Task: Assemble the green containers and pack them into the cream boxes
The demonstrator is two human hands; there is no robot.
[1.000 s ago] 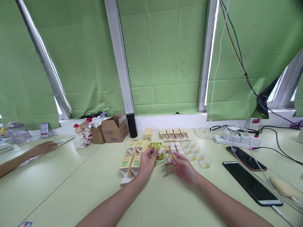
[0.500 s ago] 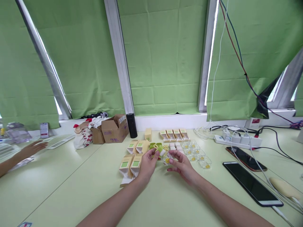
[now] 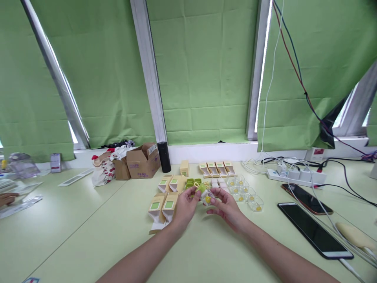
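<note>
My left hand [image 3: 183, 206] pinches a small green and white piece [image 3: 201, 189] between thumb and fingers. My right hand [image 3: 226, 206] grips a small clear plastic case [image 3: 208, 197] with a yellow dot inside. The two things touch at the middle, just above the pale green table [image 3: 88, 232]. Beige cartons with green labels [image 3: 163, 205] lie left of my left hand. More clear cases with yellow dots [image 3: 246, 193] sit right of my right hand. Small green pieces [image 3: 192, 182] and white blocks [image 3: 218, 182] lie just behind my hands.
A row of open beige cartons [image 3: 217, 168], a black cylinder [image 3: 164, 156] and brown cardboard boxes [image 3: 143, 160] stand near the window sill. Two phones [image 3: 314, 228] and a power strip [image 3: 296, 175] with cables lie at right. Another person's hand [image 3: 6, 199] is at the far left edge.
My hands have come together, and the green piece now meets the clear case. The other person's hand at the left has drawn back toward the frame edge.
</note>
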